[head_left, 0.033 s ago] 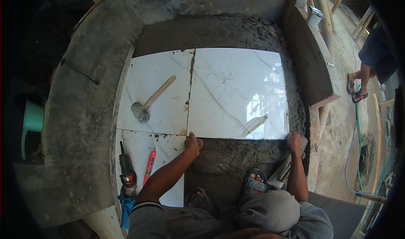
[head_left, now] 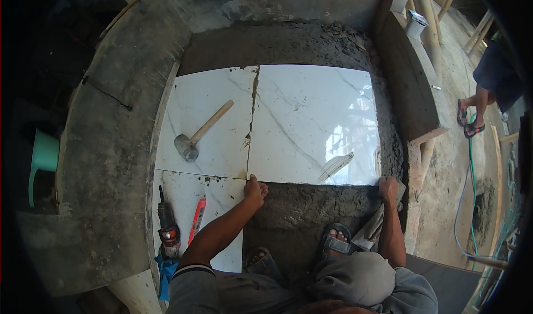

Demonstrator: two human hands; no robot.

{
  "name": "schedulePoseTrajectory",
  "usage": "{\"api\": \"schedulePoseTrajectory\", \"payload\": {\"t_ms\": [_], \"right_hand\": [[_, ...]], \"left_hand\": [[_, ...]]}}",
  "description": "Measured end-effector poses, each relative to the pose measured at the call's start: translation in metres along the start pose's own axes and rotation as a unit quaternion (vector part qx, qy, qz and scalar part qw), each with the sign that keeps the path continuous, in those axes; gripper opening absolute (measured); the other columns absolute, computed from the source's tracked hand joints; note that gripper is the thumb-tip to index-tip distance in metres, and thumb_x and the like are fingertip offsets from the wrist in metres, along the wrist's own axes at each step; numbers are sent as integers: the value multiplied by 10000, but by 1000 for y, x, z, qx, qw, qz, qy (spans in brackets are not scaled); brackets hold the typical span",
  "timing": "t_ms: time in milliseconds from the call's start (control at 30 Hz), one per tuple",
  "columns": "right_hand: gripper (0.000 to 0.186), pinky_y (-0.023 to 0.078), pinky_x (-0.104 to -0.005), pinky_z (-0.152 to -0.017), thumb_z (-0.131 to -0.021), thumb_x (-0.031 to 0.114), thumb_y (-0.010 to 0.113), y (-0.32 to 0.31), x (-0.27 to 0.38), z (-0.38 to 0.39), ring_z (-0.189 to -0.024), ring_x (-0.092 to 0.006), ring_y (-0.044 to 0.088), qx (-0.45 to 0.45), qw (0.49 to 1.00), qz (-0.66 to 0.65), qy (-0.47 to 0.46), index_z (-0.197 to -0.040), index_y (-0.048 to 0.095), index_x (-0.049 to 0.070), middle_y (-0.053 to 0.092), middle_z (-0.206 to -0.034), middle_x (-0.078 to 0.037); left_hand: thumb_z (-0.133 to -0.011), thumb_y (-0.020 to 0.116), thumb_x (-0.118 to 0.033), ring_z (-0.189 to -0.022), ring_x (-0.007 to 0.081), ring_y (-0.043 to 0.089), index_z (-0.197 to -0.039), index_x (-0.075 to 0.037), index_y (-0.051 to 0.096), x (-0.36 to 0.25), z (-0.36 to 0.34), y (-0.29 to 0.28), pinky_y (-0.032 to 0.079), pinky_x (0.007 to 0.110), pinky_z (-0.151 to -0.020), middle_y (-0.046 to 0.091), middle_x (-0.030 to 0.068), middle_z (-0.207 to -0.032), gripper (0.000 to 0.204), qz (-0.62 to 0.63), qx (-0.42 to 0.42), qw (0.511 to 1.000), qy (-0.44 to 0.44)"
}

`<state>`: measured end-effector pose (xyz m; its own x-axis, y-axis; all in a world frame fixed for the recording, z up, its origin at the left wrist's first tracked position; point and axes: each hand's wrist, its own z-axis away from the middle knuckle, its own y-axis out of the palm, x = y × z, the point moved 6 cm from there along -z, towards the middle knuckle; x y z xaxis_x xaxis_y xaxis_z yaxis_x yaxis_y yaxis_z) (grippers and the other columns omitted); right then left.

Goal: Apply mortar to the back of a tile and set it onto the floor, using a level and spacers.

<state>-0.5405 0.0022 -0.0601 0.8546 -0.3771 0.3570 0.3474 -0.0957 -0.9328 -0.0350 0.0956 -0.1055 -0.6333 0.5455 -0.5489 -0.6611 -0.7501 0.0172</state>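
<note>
A large glossy white tile (head_left: pixel 311 120) with grey veins lies over grey mortar, with a smear of mortar near its front edge. My left hand (head_left: pixel 255 191) is closed at its near-left corner, thumb up at the edge and fingers curled below. At the near-right corner, my right hand (head_left: pixel 388 190) is closed on the edge, its fingertips partly hidden. A jagged, mortar-specked gap separates this tile from the left tile (head_left: pixel 216 153). On that left tile rests a mallet (head_left: pixel 199 131) with a wooden handle and dark head.
Another white tile (head_left: pixel 225 195) at near left bears a red-and-dark power tool (head_left: pixel 169 231) and a red tool (head_left: pixel 197 219). Wet mortar (head_left: pixel 311 203) lies before my sandalled feet. Low concrete walls (head_left: pixel 411 75) flank the tiles. A person (head_left: pixel 491 75) stands at far right.
</note>
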Motion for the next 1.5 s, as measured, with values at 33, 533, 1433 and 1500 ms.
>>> {"api": "schedulePoseTrajectory", "payload": {"t_ms": [33, 533, 1433, 1500], "right_hand": [[335, 477, -467, -670, -786, 222, 504, 2, -1, -3, -700, -408, 632, 0, 1000, -6, -9, -766, 630, -88, 603, -705, -285], [447, 439, -475, -706, -885, 298, 438, 0, -7, -2, -723, -423, 604, 65, 987, -126, 69, -808, 621, -103, 612, -746, -282], [321, 387, -207, -539, -921, 218, 545, -242, 173, -83, -611, -83, 482, -189, 744, -620, -162, -1095, 583, -49, 515, -711, -13], [334, 377, -204, -552, -912, 251, 575, -256, 190, -96, -618, -78, 484, -214, 782, -553, -193, -1092, 594, -31, 535, -707, -15]], "left_hand": [[-963, 364, -448, -576, 177, 515, -900, 23, 496, 0, -1, 0, 457, 282, -494, 533, 102, -737, 494, 5, -1, 1000, 5], [-964, 382, -460, -540, 135, 435, -821, -94, 423, 3, 4, -1, 363, 258, -471, 458, 32, -653, 395, 99, 57, 993, -17], [-903, 550, -401, -498, 96, 415, -789, -88, 500, -295, 199, 110, 344, 243, -456, 472, 15, -616, 337, 71, 201, 891, 402], [-904, 553, -399, -602, 124, 482, -835, -83, 507, -315, 202, 126, 407, 266, -545, 537, 43, -739, 327, 71, 216, 889, 398]]}}
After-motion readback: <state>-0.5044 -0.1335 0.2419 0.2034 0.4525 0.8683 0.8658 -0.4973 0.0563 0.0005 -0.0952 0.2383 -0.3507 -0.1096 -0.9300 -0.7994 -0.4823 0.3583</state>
